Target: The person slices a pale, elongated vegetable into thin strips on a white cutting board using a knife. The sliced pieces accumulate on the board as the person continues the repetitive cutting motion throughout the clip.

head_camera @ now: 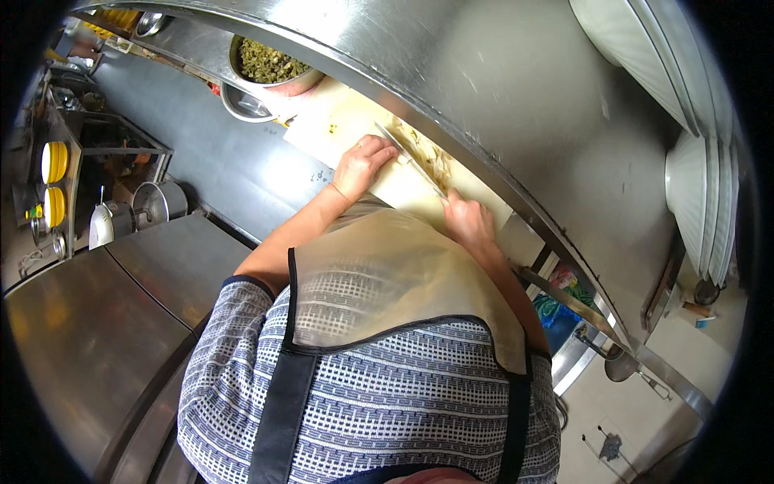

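Note:
A pale cutting board (326, 124) lies before me on the counter. My right hand (470, 219) grips the handle of a kitchen knife, and its long blade (417, 164) slants up and left across the board. Against the near side of the blade, my left hand (364, 162) has its fingers bent over a small pale piece of food (402, 160), mostly hidden by the fingertips. Beyond the blade lies a heap of pale, thin-cut food (436, 158), partly covered by the shelf edge; its kind is unclear.
A steel shelf (484, 78) overhangs the board's far side, with stacked white dishes (695, 199) on it. At the board's left end stand a metal bowl of chopped green food (272, 63) and another metal bowl (245, 104). Behind my left arm is a steel worktop (97, 302).

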The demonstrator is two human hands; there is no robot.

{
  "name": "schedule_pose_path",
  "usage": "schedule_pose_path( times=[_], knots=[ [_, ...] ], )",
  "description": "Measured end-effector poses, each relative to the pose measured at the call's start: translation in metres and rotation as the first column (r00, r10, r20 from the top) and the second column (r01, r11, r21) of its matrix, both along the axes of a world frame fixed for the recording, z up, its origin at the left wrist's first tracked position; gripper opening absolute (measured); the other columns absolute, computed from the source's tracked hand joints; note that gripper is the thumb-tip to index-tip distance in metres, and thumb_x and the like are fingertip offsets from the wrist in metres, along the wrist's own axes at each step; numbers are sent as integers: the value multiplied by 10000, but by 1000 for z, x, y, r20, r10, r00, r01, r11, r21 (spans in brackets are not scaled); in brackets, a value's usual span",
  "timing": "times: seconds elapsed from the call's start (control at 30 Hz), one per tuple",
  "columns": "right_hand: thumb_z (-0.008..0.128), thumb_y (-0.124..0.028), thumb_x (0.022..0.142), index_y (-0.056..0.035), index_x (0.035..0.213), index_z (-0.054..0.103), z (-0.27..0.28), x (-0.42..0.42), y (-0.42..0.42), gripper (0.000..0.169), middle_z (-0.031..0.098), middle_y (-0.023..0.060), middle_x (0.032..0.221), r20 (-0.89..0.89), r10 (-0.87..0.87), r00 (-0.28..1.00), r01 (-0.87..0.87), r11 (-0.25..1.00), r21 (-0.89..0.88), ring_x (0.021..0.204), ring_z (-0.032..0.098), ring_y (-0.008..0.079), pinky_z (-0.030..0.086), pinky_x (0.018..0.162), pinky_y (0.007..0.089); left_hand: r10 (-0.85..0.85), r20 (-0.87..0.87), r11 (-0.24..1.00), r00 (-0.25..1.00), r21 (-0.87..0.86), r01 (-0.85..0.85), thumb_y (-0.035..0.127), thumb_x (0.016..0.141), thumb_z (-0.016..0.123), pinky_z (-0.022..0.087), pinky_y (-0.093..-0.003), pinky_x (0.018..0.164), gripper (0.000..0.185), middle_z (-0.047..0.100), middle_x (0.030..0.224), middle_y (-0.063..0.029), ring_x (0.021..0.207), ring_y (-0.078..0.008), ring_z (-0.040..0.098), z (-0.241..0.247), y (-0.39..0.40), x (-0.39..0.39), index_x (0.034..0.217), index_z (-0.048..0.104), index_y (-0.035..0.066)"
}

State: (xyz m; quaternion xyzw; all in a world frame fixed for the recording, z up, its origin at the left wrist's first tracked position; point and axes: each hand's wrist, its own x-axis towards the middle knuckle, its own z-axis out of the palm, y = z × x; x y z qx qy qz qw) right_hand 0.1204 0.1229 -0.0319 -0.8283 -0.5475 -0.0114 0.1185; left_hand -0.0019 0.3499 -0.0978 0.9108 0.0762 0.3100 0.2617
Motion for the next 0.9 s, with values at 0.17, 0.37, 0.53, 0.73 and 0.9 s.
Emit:
schedule_pose_path(
  times=[0.17, 0.37, 0.53, 0.73, 0.9],
  knots=[
    [524, -325, 957, -57, 1033, 602, 0, -1, -4, 289, 664, 248, 782, -249, -115, 962, 82, 987, -140, 765, 653, 446, 508, 721, 554, 16, 13, 1000, 1000, 25, -17, 66, 761, 678, 539, -325, 742, 177, 650, 919, -16, 866, -205, 613, 5, -4, 1, 934, 713, 88],
    [533, -309, 949, -38, 1007, 607, 5, 1, 0, 287, 657, 261, 788, -4, 49, 999, -49, 999, -5, 767, 642, 460, 496, 724, 559, 16, 40, 1000, 999, 23, -17, 69, 752, 684, 536, -315, 727, 171, 649, 904, -9, 842, -193, 612, 2, -3, 0, 918, 718, 89],
    [541, -306, 947, -27, 1010, 604, 2, 1, 7, 294, 652, 268, 786, -324, -156, 933, 92, 975, -203, 762, 637, 465, 493, 723, 561, 16, 23, 999, 1000, 31, -17, 67, 753, 676, 534, -313, 723, 174, 649, 898, -7, 835, -194, 611, 0, -4, 0, 921, 717, 82],
    [543, -304, 948, -17, 976, 603, 14, -3, 10, 295, 652, 267, 787, -287, -224, 931, 112, 926, -361, 764, 634, 464, 498, 717, 551, -16, 0, 999, 1000, 48, 16, 62, 766, 659, 530, -316, 741, 176, 647, 926, -18, 852, -201, 606, -3, -1, -4, 936, 706, 69],
    [543, -309, 951, -14, 982, 606, 5, -4, 14, 302, 656, 270, 807, -331, -245, 912, 108, 918, -381, 786, 640, 459, 504, 724, 538, -39, -16, 998, 999, 51, 39, 55, 757, 648, 528, -320, 755, 206, 646, 951, -22, 870, -204, 603, -4, 0, -3, 955, 702, 72]
  ],
)
